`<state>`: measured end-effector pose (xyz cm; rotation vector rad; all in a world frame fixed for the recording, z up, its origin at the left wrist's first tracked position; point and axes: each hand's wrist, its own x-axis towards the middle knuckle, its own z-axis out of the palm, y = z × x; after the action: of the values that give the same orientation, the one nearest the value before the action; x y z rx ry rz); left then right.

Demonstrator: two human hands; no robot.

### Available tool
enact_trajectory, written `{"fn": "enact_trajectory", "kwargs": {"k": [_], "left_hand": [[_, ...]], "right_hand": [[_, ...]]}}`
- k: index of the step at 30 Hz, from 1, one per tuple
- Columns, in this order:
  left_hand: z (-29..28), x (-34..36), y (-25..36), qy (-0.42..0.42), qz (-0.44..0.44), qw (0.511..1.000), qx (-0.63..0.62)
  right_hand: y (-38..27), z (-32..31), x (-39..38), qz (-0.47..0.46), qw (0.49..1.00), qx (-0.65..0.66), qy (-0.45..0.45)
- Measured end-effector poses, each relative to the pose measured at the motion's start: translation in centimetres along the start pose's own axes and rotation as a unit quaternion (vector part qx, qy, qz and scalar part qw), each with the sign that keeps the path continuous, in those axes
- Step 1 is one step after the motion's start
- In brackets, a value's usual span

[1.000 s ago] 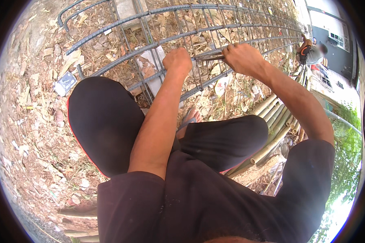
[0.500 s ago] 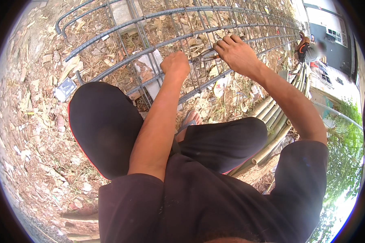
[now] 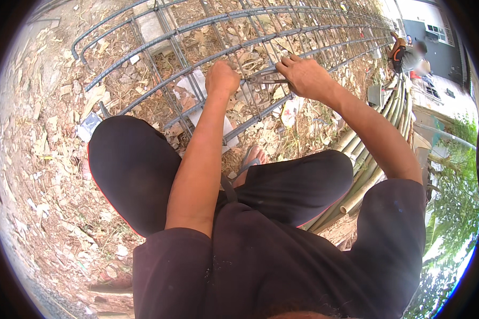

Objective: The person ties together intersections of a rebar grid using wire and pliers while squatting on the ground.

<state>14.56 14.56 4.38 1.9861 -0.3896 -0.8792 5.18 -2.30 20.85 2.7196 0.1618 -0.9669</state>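
A cage of ribbed steel bars [image 3: 165, 81] with thin crosswise stirrups lies before my knees and runs off to the far right. My left hand [image 3: 222, 78] is closed over the cage at one stirrup; its fingers are curled, and what they hold is hidden. To its right, my right hand [image 3: 306, 77] grips the handles of a pair of pincers [image 3: 270, 81]. The pincers' jaws point left, against a crossing of bar and stirrup close beside my left hand.
Dry leaves and litter cover the ground. Bamboo poles [image 3: 364, 175] lie to the right, beyond my right knee [image 3: 324, 183]. Pale blocks [image 3: 154, 26] sit under the cage. Another person [image 3: 407, 57] is near the cage's far end. A bluish packet [image 3: 89, 126] lies left of my left knee.
My left hand has shifted slightly up and left in the picture. The right hand has tilted a little lower, and the pincers show more plainly. The view has moved slightly.
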Motion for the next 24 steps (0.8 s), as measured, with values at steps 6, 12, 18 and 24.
{"fn": "enact_trajectory", "kwargs": {"k": [6,12,18,24], "left_hand": [[2.2,-0.7,1.7,-0.008,-0.001,1.000,-0.018],[4.0,-3.1,2.6,-0.038,-0.075,0.990,-0.115],[3.8,-5.4,3.3,0.058,0.024,0.996,-0.066],[2.8,-6.6,8.0,0.078,0.087,0.963,-0.244]], "right_hand": [[1.4,-0.7,0.2,0.151,0.854,0.420,-0.268],[0.9,3.5,-2.1,0.114,0.753,0.627,-0.165],[0.2,10.4,-5.2,0.192,0.660,0.726,-0.022],[1.9,14.5,-3.9,0.194,0.878,0.381,0.214]]}}
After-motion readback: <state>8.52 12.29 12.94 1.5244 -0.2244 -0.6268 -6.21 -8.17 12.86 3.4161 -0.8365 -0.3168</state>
